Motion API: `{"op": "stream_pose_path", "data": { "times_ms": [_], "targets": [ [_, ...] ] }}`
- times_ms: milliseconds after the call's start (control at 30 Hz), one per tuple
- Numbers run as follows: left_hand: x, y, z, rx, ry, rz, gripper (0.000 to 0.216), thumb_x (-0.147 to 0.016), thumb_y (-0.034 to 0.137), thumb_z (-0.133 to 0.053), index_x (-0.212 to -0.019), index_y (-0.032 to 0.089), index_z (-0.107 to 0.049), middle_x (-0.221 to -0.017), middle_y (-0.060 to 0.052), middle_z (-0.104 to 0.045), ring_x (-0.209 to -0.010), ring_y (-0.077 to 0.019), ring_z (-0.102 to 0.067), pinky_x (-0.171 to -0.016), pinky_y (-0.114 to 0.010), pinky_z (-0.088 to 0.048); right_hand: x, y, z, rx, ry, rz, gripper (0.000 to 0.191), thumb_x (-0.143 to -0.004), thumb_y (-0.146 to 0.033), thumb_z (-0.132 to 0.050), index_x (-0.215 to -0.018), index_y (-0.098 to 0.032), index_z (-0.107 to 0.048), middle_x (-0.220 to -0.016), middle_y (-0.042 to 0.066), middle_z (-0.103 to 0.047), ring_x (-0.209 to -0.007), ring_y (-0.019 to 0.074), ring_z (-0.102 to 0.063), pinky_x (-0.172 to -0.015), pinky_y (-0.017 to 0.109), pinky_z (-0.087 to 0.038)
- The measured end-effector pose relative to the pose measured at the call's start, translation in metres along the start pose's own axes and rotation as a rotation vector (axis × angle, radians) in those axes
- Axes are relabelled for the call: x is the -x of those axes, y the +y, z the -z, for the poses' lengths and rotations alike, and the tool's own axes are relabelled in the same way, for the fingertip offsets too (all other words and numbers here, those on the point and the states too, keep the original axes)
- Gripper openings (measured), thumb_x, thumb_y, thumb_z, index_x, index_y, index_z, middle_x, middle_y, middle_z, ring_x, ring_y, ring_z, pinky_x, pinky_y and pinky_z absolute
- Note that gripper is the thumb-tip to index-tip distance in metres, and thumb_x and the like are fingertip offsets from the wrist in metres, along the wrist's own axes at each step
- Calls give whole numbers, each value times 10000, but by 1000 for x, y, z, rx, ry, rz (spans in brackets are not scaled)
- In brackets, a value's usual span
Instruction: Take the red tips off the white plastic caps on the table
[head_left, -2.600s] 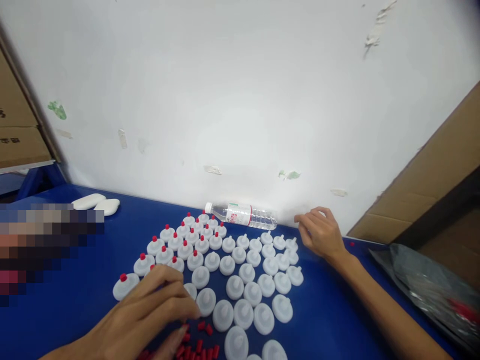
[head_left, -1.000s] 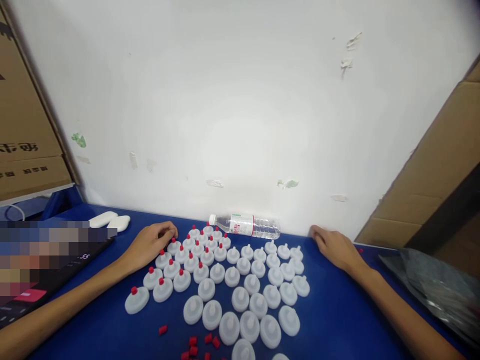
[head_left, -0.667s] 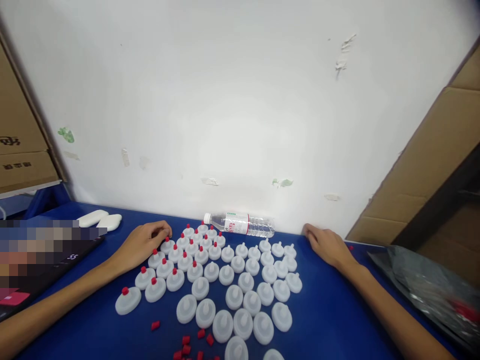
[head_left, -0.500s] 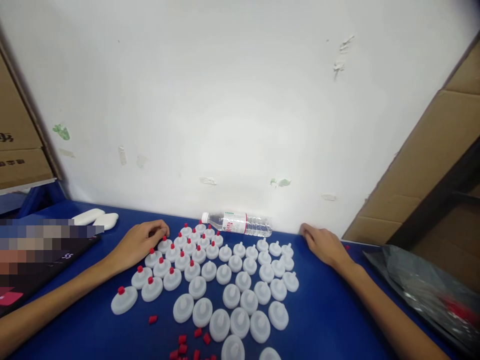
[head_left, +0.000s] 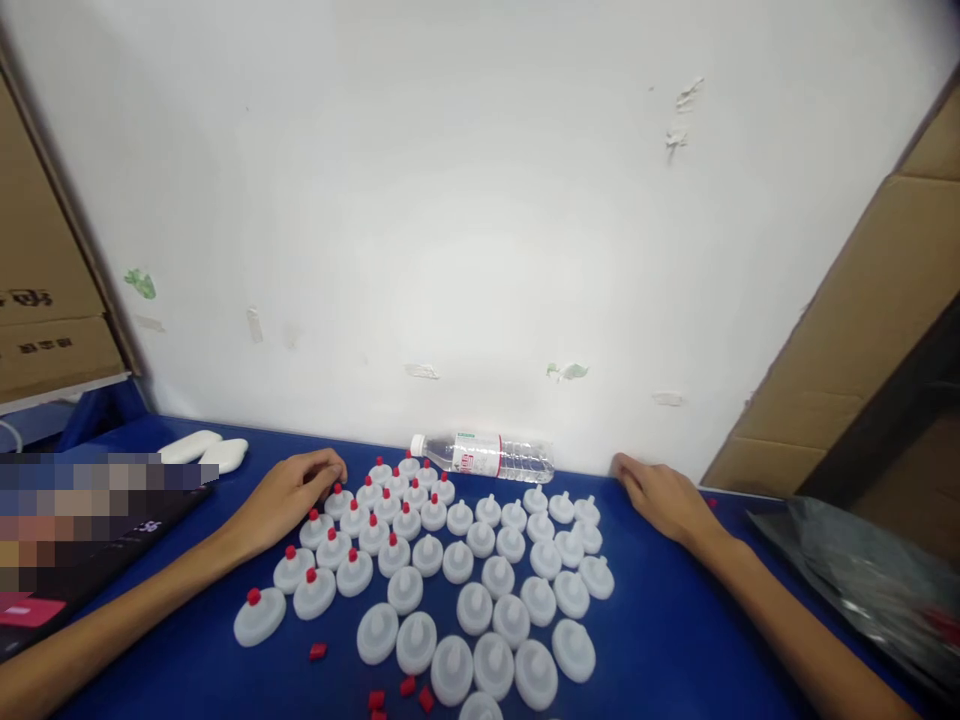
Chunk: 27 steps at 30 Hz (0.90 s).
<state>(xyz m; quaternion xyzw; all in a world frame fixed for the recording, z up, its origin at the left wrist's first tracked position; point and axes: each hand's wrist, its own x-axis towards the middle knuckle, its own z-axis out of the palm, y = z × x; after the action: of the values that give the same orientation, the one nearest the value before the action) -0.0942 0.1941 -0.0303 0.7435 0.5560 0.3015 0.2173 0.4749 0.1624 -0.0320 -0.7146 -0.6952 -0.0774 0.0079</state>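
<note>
Two bare hands, the left hand [head_left: 289, 492] and the right hand [head_left: 664, 498], flank many white nozzled discs [head_left: 511, 620].
Both hands curl loosely; whether thumbs and fingertips meet cannot be told. The left lies just beside discs whose nozzles wear red caps [head_left: 393, 539]; the right is near the bare-nozzled ones. Loose red pieces [head_left: 318, 651] lie toward the near side of the blue table [head_left: 675, 640]. Behind the discs, a clear bottle [head_left: 480, 456] lies on its side along the white wall [head_left: 480, 220].
</note>
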Motion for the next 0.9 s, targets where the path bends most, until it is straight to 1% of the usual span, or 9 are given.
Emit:
{"op": "stream_pose_path", "data": {
  "times_ms": [100,167,233,300,433,567,667,800,900],
  "targets": [
    [4,2,5,96,38,-61,320,-1093,475,-653,-1117,160,-699,-974,-20,-713,-788,-164,-695,-729,-332,-617,-2,2,-4,-25,25,18,279,-1090,-443,-653,-1177,-182,-702,-1010,23,-734,-855,170,-715,-833,381,-620],
    [7,3,9,144,41,-101,330,-1095,485,-643,-1139,162,-690,-998,-27,-710,-810,-170,-694,-743,-340,-616,-3,5,-8,-47,52,31,220,-1122,-379,-573,-1124,-194,-692,-905,2,-722,-804,175,-706,-802,365,-585],
    [9,4,13,175,-12,-134,340,-1088,497,-649,-1126,162,-693,-989,-26,-707,-819,-174,-693,-752,-346,-612,-5,7,-12,-67,76,43,223,-1131,-297,-467,-1081,-220,-670,-853,8,-729,-788,202,-716,-755,350,-527],
    [10,5,17,192,-93,-155,353,-1072,510,-668,-1126,163,-703,-994,-29,-713,-845,-183,-698,-776,-359,-610,-6,9,-16,-83,97,52,258,-1112,-267,-396,-1049,-248,-645,-848,28,-752,-793,238,-734,-713,344,-464],
    [10,9,23,212,-204,-159,380,-1048,531,-696,-1146,165,-726,-1044,-44,-735,-920,-208,-712,-836,-389,-606,-7,11,-19,-106,123,59,279,-1082,-310,-355,-1017,-271,-624,-826,45,-762,-782,273,-742,-683,340,-403],
    [9,13,23,227,-232,-150,383,-1035,544,-712,-1046,163,-745,-1041,-47,-754,-926,-207,-721,-858,-395,-607,-7,12,-19,-118,139,64,288,-1068,-324,-342,-1011,-271,-620,-823,55,-762,-775,278,-735,-676,340,-385],
    [9,15,22,246,-156,-119,420,-1037,579,-696,-1036,162,-744,-1017,-47,-764,-930,-214,-736,-873,-409,-612,-7,12,-19,-123,148,69,294,-1066,-326,-340,-1003,-268,-622,-809,55,-759,-761,270,-727,-670,339,-379],
    [8,21,23,312,72,-83,543,-1038,713,-583,-1026,180,-690,-1044,-86,-790,-1017,-252,-760,-917,-439,-612,-7,13,-20,-129,153,76,285,-1064,-324,-346,-994,-266,-616,-808,51,-763,-745,263,-720,-666,338,-374],
    [10,33,24,317,225,-81,551,-996,768,-584,-999,219,-634,-989,-89,-799,-981,-272,-755,-850,-391,-606,-7,13,-20,-130,149,74,287,-1068,-332,-337,-993,-272,-607,-806,50,-760,-748,270,-720,-659,338,-372]
  ]
}}
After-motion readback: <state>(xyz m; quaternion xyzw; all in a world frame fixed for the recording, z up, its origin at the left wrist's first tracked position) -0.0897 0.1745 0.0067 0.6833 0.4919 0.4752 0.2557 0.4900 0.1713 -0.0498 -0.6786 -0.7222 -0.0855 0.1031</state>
